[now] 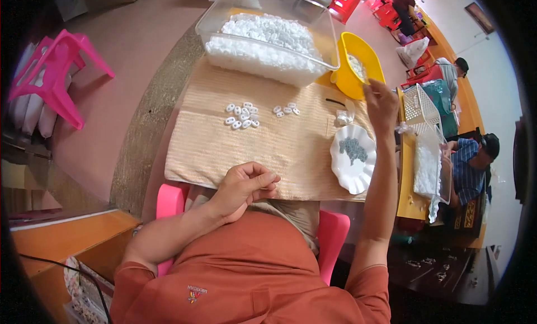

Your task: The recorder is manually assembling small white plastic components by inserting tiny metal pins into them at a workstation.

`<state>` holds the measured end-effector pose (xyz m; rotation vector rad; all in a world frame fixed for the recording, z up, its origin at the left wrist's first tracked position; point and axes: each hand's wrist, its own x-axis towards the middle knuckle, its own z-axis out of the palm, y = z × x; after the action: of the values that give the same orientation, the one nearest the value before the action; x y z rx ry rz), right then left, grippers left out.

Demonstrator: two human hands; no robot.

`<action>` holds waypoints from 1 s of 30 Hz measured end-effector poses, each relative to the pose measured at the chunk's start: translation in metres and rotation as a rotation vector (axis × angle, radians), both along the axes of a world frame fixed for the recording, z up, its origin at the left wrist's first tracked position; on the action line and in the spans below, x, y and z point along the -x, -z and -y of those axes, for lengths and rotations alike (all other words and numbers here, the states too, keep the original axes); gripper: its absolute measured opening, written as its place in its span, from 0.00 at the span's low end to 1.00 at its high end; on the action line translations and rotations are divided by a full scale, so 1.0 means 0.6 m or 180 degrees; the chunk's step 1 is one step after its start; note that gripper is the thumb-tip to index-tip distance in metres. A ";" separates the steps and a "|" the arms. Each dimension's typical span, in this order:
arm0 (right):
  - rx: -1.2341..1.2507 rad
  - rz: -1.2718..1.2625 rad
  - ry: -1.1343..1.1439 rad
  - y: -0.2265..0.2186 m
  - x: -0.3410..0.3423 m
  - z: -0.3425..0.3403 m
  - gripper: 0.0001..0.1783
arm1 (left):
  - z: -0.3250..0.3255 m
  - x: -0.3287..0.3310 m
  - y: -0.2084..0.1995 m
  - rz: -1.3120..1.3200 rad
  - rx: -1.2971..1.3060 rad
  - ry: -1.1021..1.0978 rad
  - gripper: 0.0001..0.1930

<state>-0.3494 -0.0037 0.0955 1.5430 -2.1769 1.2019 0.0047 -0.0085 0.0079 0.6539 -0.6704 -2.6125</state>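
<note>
My left hand (249, 188) is held above the near edge of the towel-covered table, thumb and forefinger pressed together; anything between them is too small to make out. Over the near rim of a yellow scoop-shaped bowl (376, 62), my right hand (382, 104) has its fingers pinched, their contents hidden. Small pale pieces (356, 68) lie inside that bowl. Several white oval pieces with two dark holes form a larger group (244, 116) and a smaller group (286, 109) on the towel (207, 150). A white scalloped dish (351, 181) by my right forearm holds small grey-blue pieces (352, 150).
A large clear bin (268, 64) of white pieces stands at the table's far side. Near the dish lie a small white packet (345, 117) and a dark thin strip (335, 101). Pink stool (59, 72) at left; at right, people work beside another bin (428, 170).
</note>
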 end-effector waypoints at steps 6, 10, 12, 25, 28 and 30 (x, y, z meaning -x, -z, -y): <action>-0.1146 0.0805 -0.1108 0.073 -0.179 0.003 0.10 | 0.001 -0.003 0.007 0.0050 0.0115 0.0051 0.04; -0.1298 0.0428 -0.1286 0.095 -0.222 0.017 0.10 | -0.003 -0.001 0.010 0.0031 0.0120 0.0017 0.04; -0.1373 0.0337 -0.1448 0.109 -0.226 0.026 0.11 | -0.005 0.000 0.006 0.0065 0.0139 0.0021 0.04; -0.1751 -0.0320 -0.0249 0.105 -0.234 0.043 0.13 | -0.005 -0.001 -0.002 0.0038 0.0157 -0.0013 0.03; -0.1755 -0.0339 -0.0339 0.112 -0.228 0.042 0.13 | -0.006 -0.001 -0.002 0.0092 0.0199 -0.0009 0.03; -0.1671 -0.0313 -0.0377 0.110 -0.231 0.040 0.12 | -0.007 -0.001 -0.001 0.0084 0.0180 -0.0013 0.03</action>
<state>-0.2107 -0.0275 0.0294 1.8961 -2.4895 0.5803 0.0054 -0.0041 0.0084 0.6730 -0.7474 -2.5753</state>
